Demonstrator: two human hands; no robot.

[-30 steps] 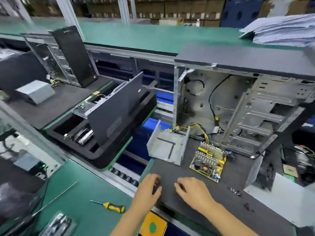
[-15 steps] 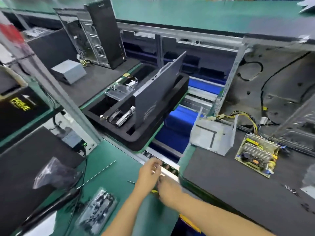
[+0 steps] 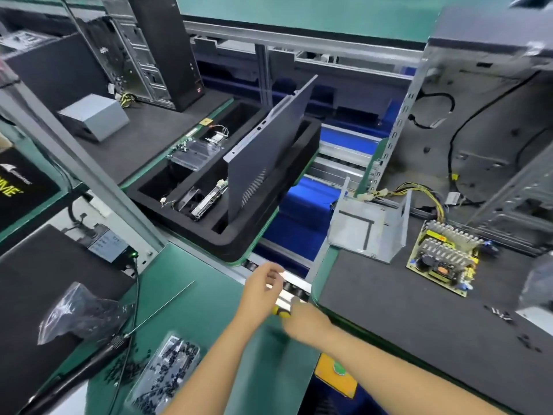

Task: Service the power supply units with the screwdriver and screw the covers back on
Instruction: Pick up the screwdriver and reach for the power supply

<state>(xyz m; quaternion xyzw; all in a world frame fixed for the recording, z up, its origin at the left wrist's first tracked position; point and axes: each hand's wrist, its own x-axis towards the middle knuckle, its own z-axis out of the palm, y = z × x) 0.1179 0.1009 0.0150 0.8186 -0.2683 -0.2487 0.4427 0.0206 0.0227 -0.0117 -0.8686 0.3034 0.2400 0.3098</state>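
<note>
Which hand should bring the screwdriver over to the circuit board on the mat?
Probably the right hand: it is closed around the yellow screwdriver handle, and the circuit board lies on its side. The left hand hovers open just above.

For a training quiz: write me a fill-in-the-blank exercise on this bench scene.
1. The circuit board lies on the ____ mat.
2. The screwdriver between the left hand and right hand has a ____ and black handle.
3. The grey side panel stands tilted in the black ____ tray.

Missing: grey; yellow; foam
</note>
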